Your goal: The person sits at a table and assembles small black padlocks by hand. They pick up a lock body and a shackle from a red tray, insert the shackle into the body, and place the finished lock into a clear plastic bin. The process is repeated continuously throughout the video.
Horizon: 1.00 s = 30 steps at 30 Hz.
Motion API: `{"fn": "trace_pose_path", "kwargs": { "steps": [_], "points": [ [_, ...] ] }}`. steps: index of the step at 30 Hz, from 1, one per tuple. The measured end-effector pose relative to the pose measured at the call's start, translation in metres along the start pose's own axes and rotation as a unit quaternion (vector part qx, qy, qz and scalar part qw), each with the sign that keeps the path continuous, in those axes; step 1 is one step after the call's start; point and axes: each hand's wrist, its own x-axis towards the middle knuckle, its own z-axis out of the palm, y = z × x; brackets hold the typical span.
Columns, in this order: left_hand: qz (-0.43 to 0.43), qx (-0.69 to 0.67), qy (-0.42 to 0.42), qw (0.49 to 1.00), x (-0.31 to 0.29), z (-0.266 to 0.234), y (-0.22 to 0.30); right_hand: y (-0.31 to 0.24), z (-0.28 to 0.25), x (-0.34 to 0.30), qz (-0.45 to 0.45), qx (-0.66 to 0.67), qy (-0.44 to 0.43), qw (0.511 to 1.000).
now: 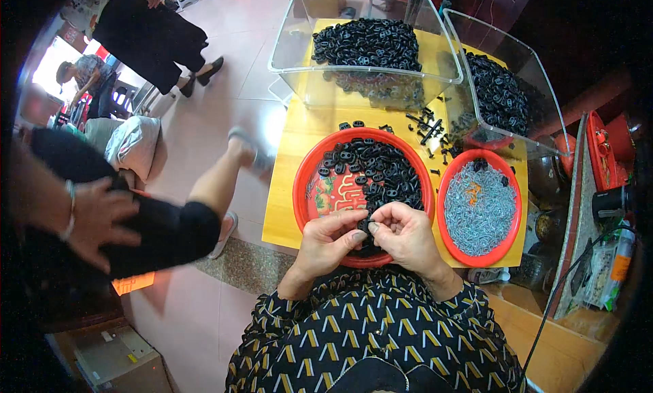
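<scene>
My left hand [325, 241] and my right hand [406, 235] meet over the near rim of a round red tray [300, 182]. Between the fingertips of my left hand is a small black plastic piece, mostly covered by the fingers. My right thumb and forefinger are pinched together against it; whether they hold a separate small part is hidden. Many black oval pieces with two holes [394, 172] are heaped in the tray, mainly on its right side. To the right, a smaller red tray [443, 209] holds a heap of silvery screws [478, 213].
Two clear plastic bins [306, 87] [527, 138] with black pieces stand at the back of the yellow table [286, 189]. Loose black parts [430, 128] lie between bins and trays. Close on the left is another person's hand [102, 216] and leg. A cable [559, 291] hangs at right.
</scene>
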Motion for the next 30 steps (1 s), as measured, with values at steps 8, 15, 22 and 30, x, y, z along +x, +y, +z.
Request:
{"fn": "trace_pose_path", "kwargs": {
  "steps": [8, 15, 22, 30],
  "points": [
    [0.023, 0.012, 0.007, 1.0, 0.001, 0.0, 0.001, -0.009, -0.005, 0.006, 0.042, 0.09, -0.067, 0.993],
    [0.068, 0.051, 0.003, 0.996, 0.002, 0.003, 0.004, 0.01, -0.012, 0.01, 0.053, 0.23, -0.131, 0.963],
    [0.094, 0.092, 0.002, 0.991, 0.002, 0.002, 0.001, 0.016, -0.01, 0.013, 0.066, 0.254, -0.144, 0.954],
    [0.135, 0.149, 0.031, 0.979, 0.003, 0.006, -0.002, 0.02, -0.006, 0.021, 0.048, 0.233, -0.143, 0.961]
  ]
}}
